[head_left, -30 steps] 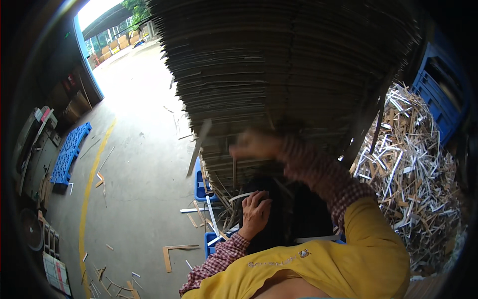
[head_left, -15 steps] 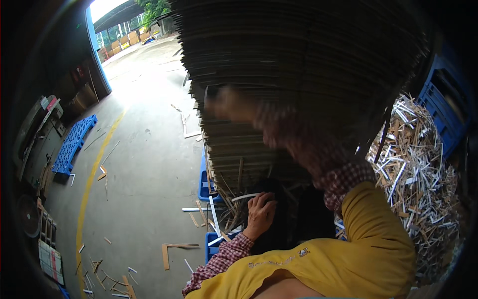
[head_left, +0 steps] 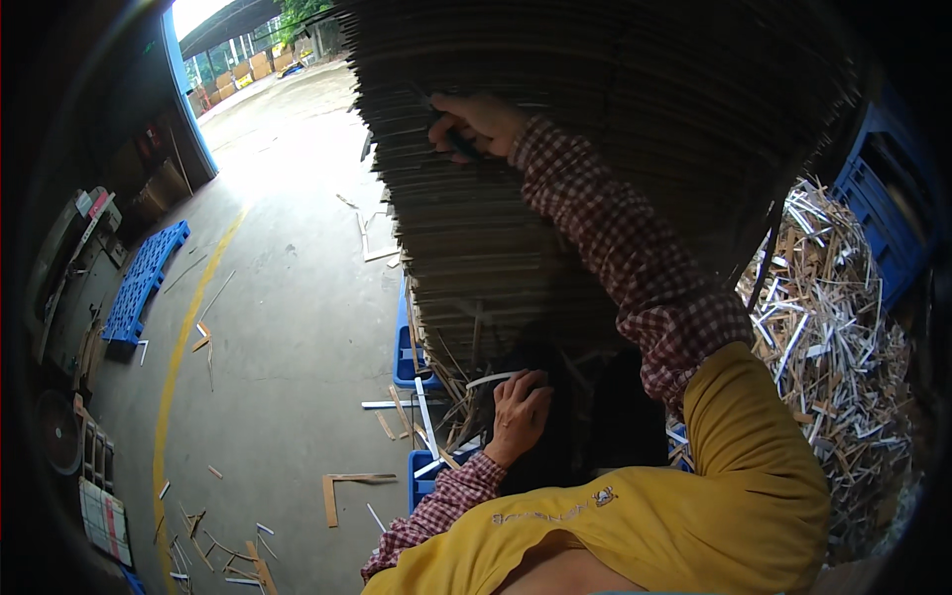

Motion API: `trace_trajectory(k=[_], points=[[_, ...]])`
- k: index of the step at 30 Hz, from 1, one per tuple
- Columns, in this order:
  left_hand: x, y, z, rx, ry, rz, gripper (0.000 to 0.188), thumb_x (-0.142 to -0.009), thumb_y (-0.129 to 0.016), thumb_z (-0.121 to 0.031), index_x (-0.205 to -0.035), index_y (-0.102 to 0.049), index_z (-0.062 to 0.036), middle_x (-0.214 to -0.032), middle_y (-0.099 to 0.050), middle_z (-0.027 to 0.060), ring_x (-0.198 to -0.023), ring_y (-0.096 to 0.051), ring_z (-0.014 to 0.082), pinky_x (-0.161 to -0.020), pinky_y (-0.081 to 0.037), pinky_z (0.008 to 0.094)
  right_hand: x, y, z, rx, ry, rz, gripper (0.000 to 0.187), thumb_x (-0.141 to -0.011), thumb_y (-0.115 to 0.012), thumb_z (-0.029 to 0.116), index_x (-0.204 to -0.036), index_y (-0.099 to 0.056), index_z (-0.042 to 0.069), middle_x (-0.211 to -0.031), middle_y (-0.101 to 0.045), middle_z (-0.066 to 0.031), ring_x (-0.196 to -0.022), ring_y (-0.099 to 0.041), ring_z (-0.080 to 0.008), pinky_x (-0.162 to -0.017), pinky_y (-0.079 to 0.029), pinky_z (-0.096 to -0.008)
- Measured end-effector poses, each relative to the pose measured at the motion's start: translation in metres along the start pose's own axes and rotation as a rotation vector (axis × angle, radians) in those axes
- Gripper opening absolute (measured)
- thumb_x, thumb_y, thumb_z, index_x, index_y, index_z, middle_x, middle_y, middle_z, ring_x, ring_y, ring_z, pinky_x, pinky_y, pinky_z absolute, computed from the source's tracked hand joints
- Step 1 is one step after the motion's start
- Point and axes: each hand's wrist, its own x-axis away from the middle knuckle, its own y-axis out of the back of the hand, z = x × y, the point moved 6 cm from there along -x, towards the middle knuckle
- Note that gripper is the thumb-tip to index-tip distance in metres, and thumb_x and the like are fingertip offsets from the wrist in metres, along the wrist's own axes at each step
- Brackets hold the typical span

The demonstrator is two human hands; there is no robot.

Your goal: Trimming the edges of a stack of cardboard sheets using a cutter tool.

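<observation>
While the right hand is raised against the side of the tall stack of flattened cardboard sheets, we judge the step best done with the reach kept short and the dark slim tool run level along one sheet edge, not angled across several. That hand is closed around the tool, which may be a blade or a marker; the view is too dim to settle it. Our left hand rests low, fingers curled and pressed on the dark base of the stack, gripping nothing we can make out. The stack stands on a blue pallet directly ahead; its brown corrugated edges lie tight and even high up, more ragged near the bottom. Offcut strips lie heaped to the right.
</observation>
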Motion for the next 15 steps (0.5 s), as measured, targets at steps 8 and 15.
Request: trace_trajectory(k=[8, 15], points=[[0.005, 0.0, 0.0, -0.007, 0.016, -0.005, 0.017, -0.072, -0.058, -0.008, -0.088, -0.059, -0.0073, -0.107, -0.052, 0.0089, -0.105, -0.045, 0.0276, -0.085, -0.032, 0.039, 0.107, -0.095, -0.098, 0.625, 0.23, 0.314, 0.04, -0.08, -0.055, 0.039, -0.067, -0.065, 0.003, -0.056, -0.059, -0.007, -0.057, -0.057, -0.0132, -0.075, -0.044, -0.0269], [0.001, 0.0, -0.002, -0.032, -0.003, -0.012, 0.018, -0.071, -0.058, -0.006, -0.089, -0.059, -0.008, -0.108, -0.052, 0.0086, -0.105, -0.045, 0.0277, -0.085, -0.033, 0.0387, 0.071, 0.044, -0.056, 0.474, -0.01, -0.008, 0.051, -0.082, -0.047, 0.05, -0.082, -0.065, 0.002, -0.096, -0.061, -0.0145, -0.099, -0.052, -0.0263, -0.084, -0.04, -0.0383]])
